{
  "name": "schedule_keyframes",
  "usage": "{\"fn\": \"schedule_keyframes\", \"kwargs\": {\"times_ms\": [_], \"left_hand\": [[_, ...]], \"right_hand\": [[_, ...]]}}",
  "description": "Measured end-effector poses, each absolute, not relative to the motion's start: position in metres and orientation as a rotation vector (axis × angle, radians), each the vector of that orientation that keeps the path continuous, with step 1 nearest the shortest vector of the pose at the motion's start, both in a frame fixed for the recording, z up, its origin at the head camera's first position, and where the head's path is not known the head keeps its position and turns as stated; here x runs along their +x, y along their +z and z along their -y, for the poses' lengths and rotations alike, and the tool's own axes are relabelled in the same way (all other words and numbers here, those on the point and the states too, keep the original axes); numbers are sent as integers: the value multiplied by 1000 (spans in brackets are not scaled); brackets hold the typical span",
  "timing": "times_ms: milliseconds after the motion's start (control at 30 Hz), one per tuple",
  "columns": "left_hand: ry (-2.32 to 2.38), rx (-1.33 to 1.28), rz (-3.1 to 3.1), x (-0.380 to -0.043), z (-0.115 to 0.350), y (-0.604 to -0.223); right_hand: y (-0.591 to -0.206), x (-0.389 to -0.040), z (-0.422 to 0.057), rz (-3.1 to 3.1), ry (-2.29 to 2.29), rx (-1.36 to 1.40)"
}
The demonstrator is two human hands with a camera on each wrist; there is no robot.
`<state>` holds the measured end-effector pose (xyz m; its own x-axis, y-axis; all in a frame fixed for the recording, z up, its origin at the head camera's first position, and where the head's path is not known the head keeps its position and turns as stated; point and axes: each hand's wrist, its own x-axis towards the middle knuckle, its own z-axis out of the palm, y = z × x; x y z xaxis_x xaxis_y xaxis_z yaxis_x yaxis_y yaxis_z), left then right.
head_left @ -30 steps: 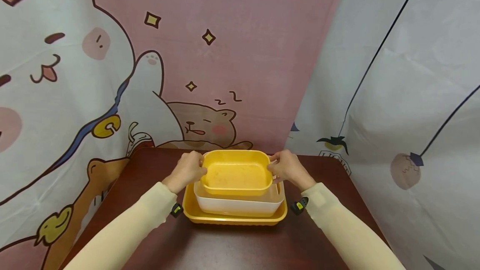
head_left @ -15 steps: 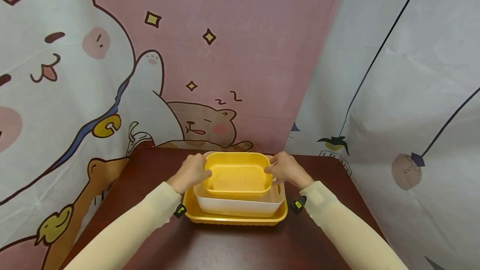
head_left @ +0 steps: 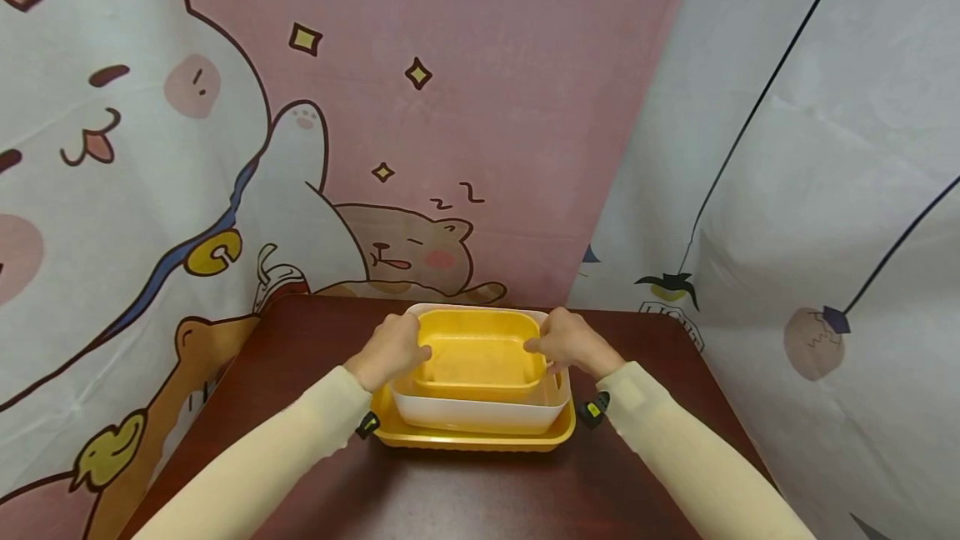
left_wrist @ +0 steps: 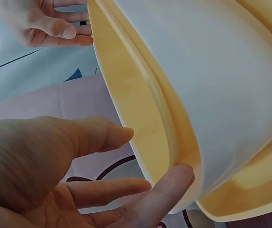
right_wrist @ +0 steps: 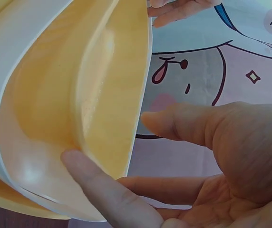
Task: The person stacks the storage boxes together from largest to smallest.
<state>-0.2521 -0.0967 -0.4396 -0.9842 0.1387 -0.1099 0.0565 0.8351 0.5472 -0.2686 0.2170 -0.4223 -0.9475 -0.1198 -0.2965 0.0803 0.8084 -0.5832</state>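
A small yellow tray (head_left: 480, 350) sits within a white bin (head_left: 480, 415), which stands in a larger yellow tray (head_left: 472, 442). At its left end is my left hand (head_left: 388, 348); in the left wrist view that hand's index finger (left_wrist: 174, 183) touches the small tray's end, thumb and fingers spread apart. My right hand (head_left: 576, 342) is at the opposite end. The right wrist view has its index finger (right_wrist: 91, 175) reaching over the bin's rim by the small tray, with the thumb apart from it. The bin's floor is hidden beneath the small tray.
The stack rests on a dark red-brown table (head_left: 480, 494). A pink and white cloth (head_left: 510, 107) with cartoon animals hangs behind it, and a whitish cloth (head_left: 810, 190) on the right. Each wrist wears a small black device (head_left: 367, 425).
The small yellow tray has come down lower into the white bin. My left hand has shifted slightly right and down, and both hands have loosened their hold on the tray's ends.
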Motion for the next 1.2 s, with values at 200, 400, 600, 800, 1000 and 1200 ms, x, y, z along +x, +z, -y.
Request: {"fn": "schedule_keyframes", "kwargs": {"times_ms": [200,400,600,800,1000,1200], "left_hand": [[821,168,-2880,-251,92,-441],[774,196,-2885,-255,90,-444],[766,235,-2881,-257,87,-450],[749,267,-2846,-260,85,-455],[733,269,-2803,-259,85,-457],[755,236,-2752,-258,85,-459]], "right_hand": [[-425,-269,-216,-2664,-830,-31],[-430,-272,-212,-2667,-801,-36],[-434,-276,-209,-2640,-800,-28],[-439,-279,-207,-2609,-796,-33],[-442,-279,-205,-2604,-782,-38],[-442,-280,-204,-2585,-793,-31]]}}
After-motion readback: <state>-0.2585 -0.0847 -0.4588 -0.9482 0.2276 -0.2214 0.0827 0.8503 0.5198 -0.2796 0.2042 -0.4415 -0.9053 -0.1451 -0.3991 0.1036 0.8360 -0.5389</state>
